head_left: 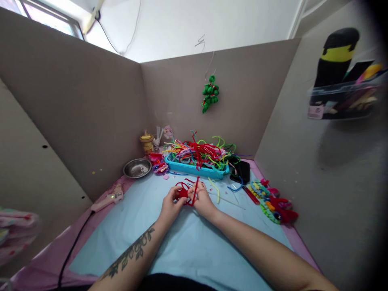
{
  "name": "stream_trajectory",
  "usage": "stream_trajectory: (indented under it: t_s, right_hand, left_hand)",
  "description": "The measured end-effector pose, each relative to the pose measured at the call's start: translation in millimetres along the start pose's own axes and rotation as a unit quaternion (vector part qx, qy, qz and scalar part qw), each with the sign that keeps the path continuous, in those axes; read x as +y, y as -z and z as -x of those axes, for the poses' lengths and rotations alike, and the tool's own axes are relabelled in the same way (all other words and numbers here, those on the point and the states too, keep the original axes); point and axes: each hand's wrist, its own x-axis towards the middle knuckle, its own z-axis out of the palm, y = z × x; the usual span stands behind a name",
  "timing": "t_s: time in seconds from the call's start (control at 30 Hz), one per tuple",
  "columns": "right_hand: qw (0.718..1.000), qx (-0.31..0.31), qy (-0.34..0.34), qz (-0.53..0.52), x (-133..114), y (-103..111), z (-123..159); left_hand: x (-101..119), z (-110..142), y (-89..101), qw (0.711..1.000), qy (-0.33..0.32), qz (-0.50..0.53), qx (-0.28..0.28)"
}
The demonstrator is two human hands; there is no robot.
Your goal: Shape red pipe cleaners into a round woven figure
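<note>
Just above the blue cloth, my left hand (173,201) pinches a small bundle of red pipe cleaners (182,194), with thin loops of it standing out around the fingers. Close against it on the right, my right hand (200,198) is closed on a red strand of the same work, whose end sticks up past the knuckles. The fingertips of both hands nearly meet, and part of the bundle is hidden behind them. A loose yellow-green pipe cleaner (215,190) lies to the right of my right hand, with a curved blue one (236,186) further right.
Behind the hands stands a turquoise tray (197,169) heaped with colourful pipe cleaners. A metal bowl (137,168) and a glue gun (107,201) sit left. To the right are a black phone (241,171) and finished fuzzy pieces (269,202). Grey partitions (182,93) enclose the table.
</note>
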Motion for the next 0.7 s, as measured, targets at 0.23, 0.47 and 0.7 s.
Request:
stream_trajectory:
  t_s: [0.23, 0.47, 0.7]
  right_hand:
    - [0.999, 0.009, -0.04, -0.025, -1.8, -1.8, 1.6]
    - [0.998, 0.041, -0.034, -0.023, -4.2, -7.2, 6.4]
    - [0.998, 0.044, 0.002, -0.038, -5.7, 2.7, 2.2]
  left_hand:
    - [2.1, -0.7, 1.0, 1.0, 0.018, 0.016, -0.003]
    - [5.1, 1.4, -0.7, 1.0, 0.016, 0.023, -0.011]
    - [5.2, -5.3, 1.7, 0.986, 0.071, 0.148, 0.015]
